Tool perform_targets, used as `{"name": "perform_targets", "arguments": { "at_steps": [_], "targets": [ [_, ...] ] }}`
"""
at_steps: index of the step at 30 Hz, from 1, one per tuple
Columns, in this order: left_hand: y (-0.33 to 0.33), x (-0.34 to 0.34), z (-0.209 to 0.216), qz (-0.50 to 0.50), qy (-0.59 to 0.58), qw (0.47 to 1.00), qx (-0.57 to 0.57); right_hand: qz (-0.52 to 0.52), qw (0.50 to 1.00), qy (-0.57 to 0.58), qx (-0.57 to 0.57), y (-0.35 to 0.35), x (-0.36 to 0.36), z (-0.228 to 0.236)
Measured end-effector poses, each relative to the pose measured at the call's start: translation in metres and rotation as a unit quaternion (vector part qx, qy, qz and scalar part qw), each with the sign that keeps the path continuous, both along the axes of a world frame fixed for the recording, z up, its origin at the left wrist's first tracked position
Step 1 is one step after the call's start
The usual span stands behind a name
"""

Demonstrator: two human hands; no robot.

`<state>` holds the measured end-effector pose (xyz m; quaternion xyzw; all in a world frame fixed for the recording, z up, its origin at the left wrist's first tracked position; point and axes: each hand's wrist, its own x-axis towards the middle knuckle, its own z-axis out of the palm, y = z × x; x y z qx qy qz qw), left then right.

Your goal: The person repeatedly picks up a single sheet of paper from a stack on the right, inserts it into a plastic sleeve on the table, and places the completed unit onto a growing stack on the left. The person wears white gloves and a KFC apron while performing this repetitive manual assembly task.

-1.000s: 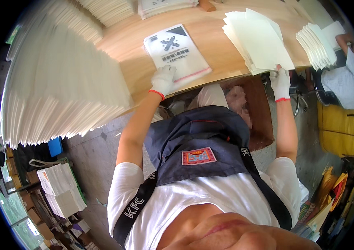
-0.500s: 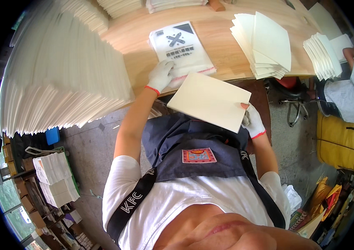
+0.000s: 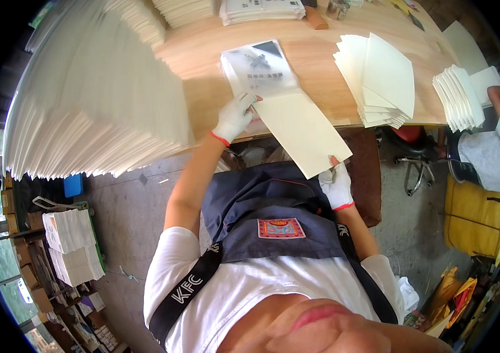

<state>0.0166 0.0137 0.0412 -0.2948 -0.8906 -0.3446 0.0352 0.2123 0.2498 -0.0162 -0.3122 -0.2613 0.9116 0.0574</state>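
The white-gloved, red-cuffed right hand (image 3: pixel 337 186) is grasping the near end of a flat, cream, rectangular, paper-like pad (image 3: pixel 304 133), which is slanting forward-left from that hand. Just beyond the likewise gloved left hand (image 3: pixel 235 117), a translucent, dark-printed plastic bag (image 3: pixel 264 66) is meeting the pad's far end. The left hand is curling at the pad's far-left corner; whether it is pinching pad or bag, I cannot tell.
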Motion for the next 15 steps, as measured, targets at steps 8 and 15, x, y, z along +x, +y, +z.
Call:
{"name": "perform_targets", "arguments": {
  "at_steps": [8,15],
  "targets": [
    [0.013,0.018,-0.047,0.251,-0.244,0.866,0.356,0.036,0.997,0.030,-0.058,0.011,0.010,0.001],
    [0.020,0.006,-0.032,0.190,-0.429,0.833,0.294,0.056,0.993,0.055,-0.084,0.023,0.009,-0.012]
  ]
}}
